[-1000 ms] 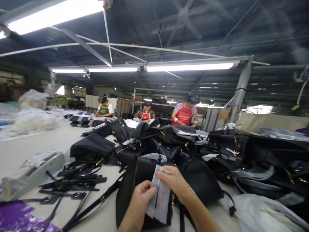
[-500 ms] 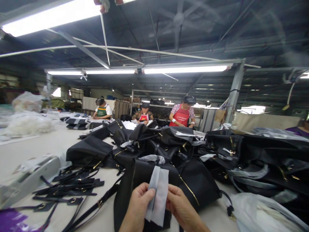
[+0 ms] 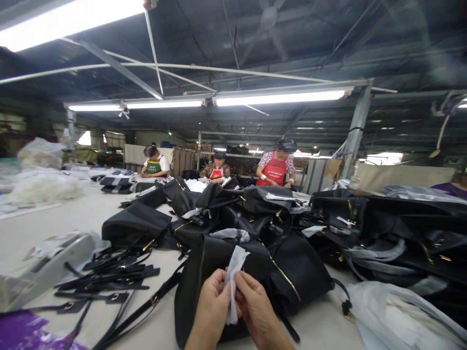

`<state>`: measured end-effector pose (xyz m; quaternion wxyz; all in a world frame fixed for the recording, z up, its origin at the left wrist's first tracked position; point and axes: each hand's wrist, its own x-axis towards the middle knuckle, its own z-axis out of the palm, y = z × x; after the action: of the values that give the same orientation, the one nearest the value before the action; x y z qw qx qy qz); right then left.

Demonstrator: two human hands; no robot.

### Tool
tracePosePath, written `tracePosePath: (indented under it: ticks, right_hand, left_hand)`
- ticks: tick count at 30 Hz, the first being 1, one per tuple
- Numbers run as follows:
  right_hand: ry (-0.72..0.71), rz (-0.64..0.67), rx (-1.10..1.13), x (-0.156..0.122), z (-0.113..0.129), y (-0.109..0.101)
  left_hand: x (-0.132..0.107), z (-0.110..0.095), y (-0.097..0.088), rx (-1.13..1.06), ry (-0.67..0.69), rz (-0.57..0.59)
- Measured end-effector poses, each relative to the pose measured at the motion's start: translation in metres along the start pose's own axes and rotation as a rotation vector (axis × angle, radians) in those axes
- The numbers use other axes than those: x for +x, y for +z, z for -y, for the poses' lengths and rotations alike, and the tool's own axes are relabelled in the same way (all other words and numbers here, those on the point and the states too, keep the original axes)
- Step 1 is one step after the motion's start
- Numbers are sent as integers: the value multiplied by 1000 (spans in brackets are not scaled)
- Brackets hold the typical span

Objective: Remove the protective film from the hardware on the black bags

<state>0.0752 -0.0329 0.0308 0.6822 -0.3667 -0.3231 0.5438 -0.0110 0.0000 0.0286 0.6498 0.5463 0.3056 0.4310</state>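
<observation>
On the bench (image 3: 54,209), at the left of the frame, you have a grey tape dispenser (image 3: 69,262), with black straps (image 3: 105,284) fitted with gold-toned buckles just right of it. At lower centre, your left hand (image 3: 211,311) pinches a narrow white strip (image 3: 236,260), thumb and fingers closed about its middle. Your right hand (image 3: 255,301) meets it from the other side, thumb and finger closed on the strip's near edge. The strip stands above a black leather-look bag (image 3: 217,255), its upper end free and its lower end hanging between your hands; it looks folded or bunched lengthwise. You seem to be at a folding or flattening step, so the next move calls for even pressure from both thumbs and light handling of thin material.

For writing, upper left of centre, a green apron (image 3: 153,167) carries pale lettering too small to read. Right of that, a red apron (image 3: 216,173) has a yellow mark, and another red apron (image 3: 273,172) shows white print you cannot make out.
</observation>
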Motion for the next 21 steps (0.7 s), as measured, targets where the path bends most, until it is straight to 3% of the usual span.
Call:
tracePosePath:
  ticks: [8,14,21]
  right_hand:
    - [-78,-130,-25,4,-7,3]
    - [-115,-308,-206,5,-17,6]
    - [-108,-230,-311,8,-12,3]
  left_hand:
    - [-7,-7,3,104,87,29]
    - [1,4,-1,-4,16,18]
    - [0,9,-1,16,44,17]
